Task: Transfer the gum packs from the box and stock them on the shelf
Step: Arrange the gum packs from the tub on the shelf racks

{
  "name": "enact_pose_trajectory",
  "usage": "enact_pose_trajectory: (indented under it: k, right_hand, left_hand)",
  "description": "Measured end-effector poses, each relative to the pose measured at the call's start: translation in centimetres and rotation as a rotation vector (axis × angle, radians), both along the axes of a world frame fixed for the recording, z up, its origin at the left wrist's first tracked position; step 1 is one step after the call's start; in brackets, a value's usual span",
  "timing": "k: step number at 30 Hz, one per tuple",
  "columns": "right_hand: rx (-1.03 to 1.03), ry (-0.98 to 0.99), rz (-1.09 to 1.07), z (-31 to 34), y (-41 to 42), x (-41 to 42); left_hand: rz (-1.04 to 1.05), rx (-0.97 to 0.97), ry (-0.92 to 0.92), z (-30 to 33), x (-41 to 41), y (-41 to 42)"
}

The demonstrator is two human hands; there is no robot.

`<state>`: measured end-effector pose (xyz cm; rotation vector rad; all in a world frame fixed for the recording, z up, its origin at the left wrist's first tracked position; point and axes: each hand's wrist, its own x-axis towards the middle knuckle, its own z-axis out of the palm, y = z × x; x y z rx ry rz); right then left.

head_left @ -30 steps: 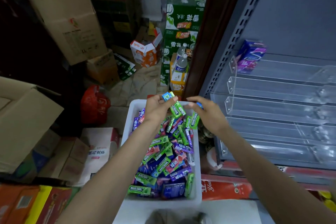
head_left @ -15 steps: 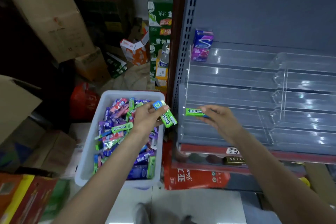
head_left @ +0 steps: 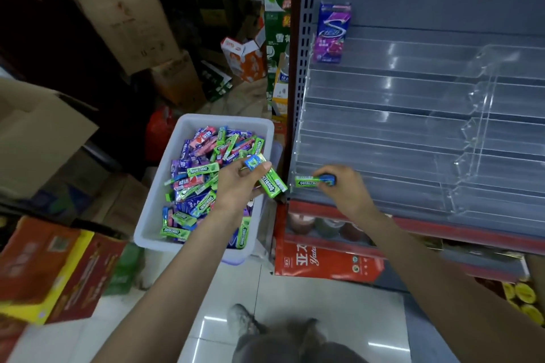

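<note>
Green gum pack point(head_left: 306, 182) in right hand point(head_left: 345, 188) at shelf point(head_left: 383, 126).

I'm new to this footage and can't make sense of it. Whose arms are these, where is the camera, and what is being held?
No machine here: a person wears a camera on the head, looking down at their own arms. The left hand grips a few green gum packs above a white box full of mixed gum packs on the floor. The right hand holds one green pack at the left end of a low row of the clear shelf rack. One purple pack already stands in the top row.
</note>
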<state>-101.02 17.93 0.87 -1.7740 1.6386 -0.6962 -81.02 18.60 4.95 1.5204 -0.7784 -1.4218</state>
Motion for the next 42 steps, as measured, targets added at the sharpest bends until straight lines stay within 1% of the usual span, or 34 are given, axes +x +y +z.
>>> enact_pose_trajectory:
  k: [2, 5, 8, 12, 16, 21, 24, 27, 29, 33, 39, 41, 42]
  right_hand:
    - [0.000, 0.044, 0.019, -0.3, -0.1, 0.3]
    - [0.005, 0.059, 0.012, -0.3, 0.0, 0.3]
    - [0.071, 0.068, 0.071, -0.3, 0.1, 0.1]
    - [0.108, 0.149, 0.166, -0.5, 0.2, -0.3]
    - [0.162, 0.172, 0.185, -0.4, 0.2, -0.2]
    - [0.192, 0.068, 0.105, -0.5, -0.2, -0.5]
    - [0.154, -0.006, 0.051, 0.1, -0.2, -0.4]
    - [0.123, -0.210, 0.000, 1.4, 0.2, 0.2]
    - [0.191, -0.343, 0.013, 2.1, 0.4, 0.5]
    - [0.285, -0.474, -0.027, 2.7, 0.5, 0.3]
    - [0.246, -0.512, -0.164, 2.2, -0.1, -1.5]
    - [0.223, -0.451, -0.156, 2.0, -0.4, -1.9]
    - [0.195, -0.364, -0.138, 1.9, -0.6, -2.0]
  left_hand:
    - [0.013, -0.007, 0.003, 0.2, 0.3, 0.1]
    - [0.014, -0.007, 0.000, 0.4, 0.7, 0.1]
    - [0.010, -0.009, -0.015, 0.3, 0.7, 0.2]
    - [-0.001, -0.020, -0.014, 0.2, 0.7, 0.1]
    - [-0.007, -0.005, 0.009, -0.2, 0.2, 0.0]
    - [-0.037, 0.002, 0.059, -0.8, -1.1, 0.0]
    - [-0.051, 0.000, 0.126, -1.1, -2.1, 0.0]
    - [-0.045, -0.007, 0.195, -1.4, -3.1, 0.0]
    - [-0.055, -0.024, 0.220, -1.5, -3.9, 0.0]
    - [-0.081, -0.049, 0.242, -1.6, -4.7, 0.0]
    - [-0.039, -0.046, 0.224, -1.5, -3.5, -0.2]
    - [-0.018, -0.038, 0.232, -1.4, -2.8, -0.1]
    - [-0.011, -0.037, 0.237, -1.4, -2.4, -0.1]
